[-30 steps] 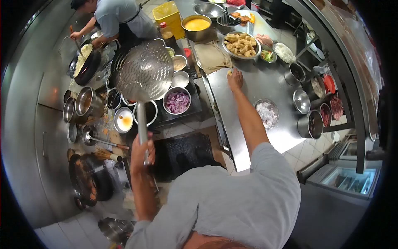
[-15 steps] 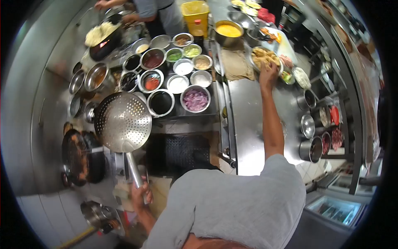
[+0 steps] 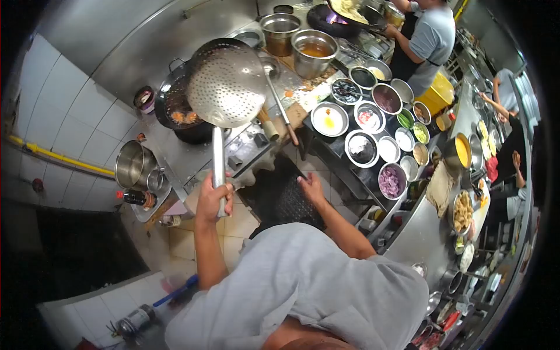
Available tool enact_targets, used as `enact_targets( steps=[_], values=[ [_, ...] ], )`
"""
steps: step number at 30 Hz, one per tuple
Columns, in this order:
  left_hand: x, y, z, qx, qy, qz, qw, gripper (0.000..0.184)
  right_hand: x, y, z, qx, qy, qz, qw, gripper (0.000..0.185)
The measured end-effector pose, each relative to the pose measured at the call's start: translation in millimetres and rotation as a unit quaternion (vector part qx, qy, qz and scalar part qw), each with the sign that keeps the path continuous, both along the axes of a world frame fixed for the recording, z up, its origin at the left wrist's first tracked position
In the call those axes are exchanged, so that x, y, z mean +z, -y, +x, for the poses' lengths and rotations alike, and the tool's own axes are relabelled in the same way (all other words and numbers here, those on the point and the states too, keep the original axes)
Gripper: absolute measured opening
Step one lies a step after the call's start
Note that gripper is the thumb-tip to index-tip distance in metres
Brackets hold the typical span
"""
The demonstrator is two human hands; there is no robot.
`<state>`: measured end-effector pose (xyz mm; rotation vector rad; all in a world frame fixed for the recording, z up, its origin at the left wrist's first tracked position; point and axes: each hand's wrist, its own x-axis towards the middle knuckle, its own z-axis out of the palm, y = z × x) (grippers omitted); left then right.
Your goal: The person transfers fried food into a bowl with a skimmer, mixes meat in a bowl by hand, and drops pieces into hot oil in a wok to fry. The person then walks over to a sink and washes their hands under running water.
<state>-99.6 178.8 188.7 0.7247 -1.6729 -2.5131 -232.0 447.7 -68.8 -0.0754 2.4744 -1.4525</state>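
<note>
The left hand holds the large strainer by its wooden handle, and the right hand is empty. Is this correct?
Not quite: the handle is bare metal, not wood, as the head view shows. The left hand does hold the large strainer by it, and the right hand is empty.

The left hand point(image 3: 214, 199) is closed in a firm grip, fingers curled round and thumb laid across the front. Its wrist is nearly straight, and the bare left forearm point(image 3: 210, 251) rises almost upright in front of the left side of the torso. The right hand point(image 3: 312, 188) is loosely open and holds nothing, fingers pointing forward and a little inward. The bare right forearm point(image 3: 345, 228) slants from the right side in toward the middle, elbow bent. The two hands are well apart, the right slightly farther forward.
</note>
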Motion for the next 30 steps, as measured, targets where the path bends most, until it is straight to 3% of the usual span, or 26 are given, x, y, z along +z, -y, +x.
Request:
enact_targets(
  steps=[3,5,6,8,15,17,19,21,23,26,29,30],
  values=[
    [4.5,33.8,1.8,0.063,-0.009,-0.037,0.997,0.036,-30.8,37.6,-64.4,-0.018,-0.129,0.088,0.988,0.071],
    [9.0,46.8,2.1,0.090,0.000,-0.054,0.994,0.037,-68.9,59.6,-110.9,-0.026,-0.233,0.127,0.964,0.060],
    [12.7,50.6,2.4,0.115,0.002,-0.056,0.992,0.035,-67.3,67.4,-132.1,-0.017,-0.232,0.127,0.964,0.060],
    [16.5,60.3,1.6,0.144,0.004,-0.059,0.988,0.032,-63.5,85.7,-165.6,0.062,-0.004,0.150,0.987,0.053],
    [7.2,68.6,-35.3,0.196,0.015,-0.043,0.980,0.032,-37.5,109.7,-191.4,0.086,-0.011,0.216,0.973,0.047],
    [5.8,60.1,-61.0,0.210,0.010,-0.030,0.977,0.032,-19.6,108.3,-189.8,0.064,0.051,0.132,0.988,0.046],
    [1.0,53.7,-92.9,0.210,0.012,-0.029,0.977,0.030,13.3,99.9,-172.4,0.060,0.028,0.064,0.996,0.038],
    [-12.0,48.4,-132.9,0.192,-0.012,0.003,0.981,0.029,13.8,82.6,-167.3,0.049,0.189,-0.119,0.974,0.027],
    [-22.5,40.3,-176.0,0.182,-0.008,0.018,0.983,0.028,32.0,60.6,-149.3,0.032,0.224,-0.212,0.951,0.020],
    [-51.1,27.9,-242.1,0.148,-0.016,0.042,0.988,0.019,66.8,28.0,-131.2,0.026,0.240,-0.237,0.941,0.016],
    [-66.1,6.0,-300.1,0.128,-0.020,0.119,0.984,0.009,78.4,-6.3,-132.3,0.038,0.227,-0.223,0.947,0.016],
    [-92.5,6.6,-321.2,0.092,-0.041,0.165,0.981,0.009,80.8,-14.0,-135.2,0.045,0.205,-0.209,0.955,0.016]
  ],
)
